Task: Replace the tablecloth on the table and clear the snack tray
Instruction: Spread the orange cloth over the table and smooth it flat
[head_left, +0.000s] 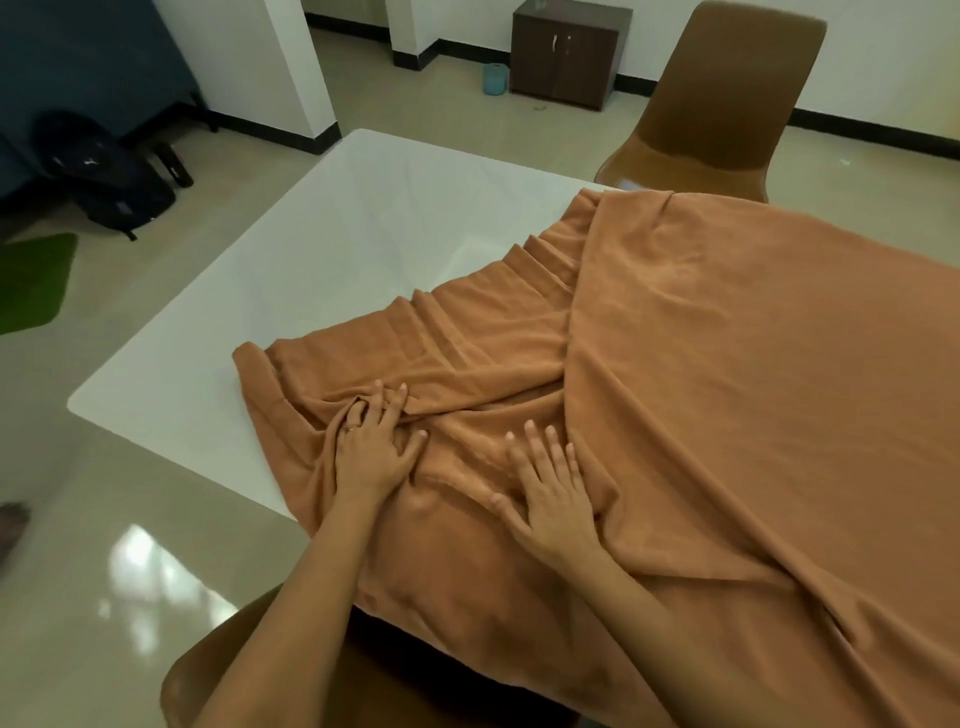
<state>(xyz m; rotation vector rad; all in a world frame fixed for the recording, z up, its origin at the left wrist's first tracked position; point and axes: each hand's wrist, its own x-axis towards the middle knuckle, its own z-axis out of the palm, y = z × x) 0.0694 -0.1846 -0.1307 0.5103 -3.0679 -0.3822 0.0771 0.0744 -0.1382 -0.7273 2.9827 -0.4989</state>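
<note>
Pressing a soft, limp orange tablecloth (727, 338), left hand (371, 447) pinches folds at 9 o'clock; right hand (553, 488) lies flat, fingers (530, 436) spread. Grip its bunched edge.

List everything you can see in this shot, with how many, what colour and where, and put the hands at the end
Orange-brown fabric tablecloth: one, rumpled, covering the table's right part, bunched near the hands.
White glossy table: one, left part bare.
Brown moulded chairs: two, one beyond the table, one at the near edge.
Dark brown wooden cabinet: one, by the far wall.
Teal bin: one, left of the cabinet.
Black bags: apparently two, floor at left.
Green mat: one, floor at far left.
Left hand: fingers gripping a cloth fold.
Right hand: flat on the cloth.
</note>
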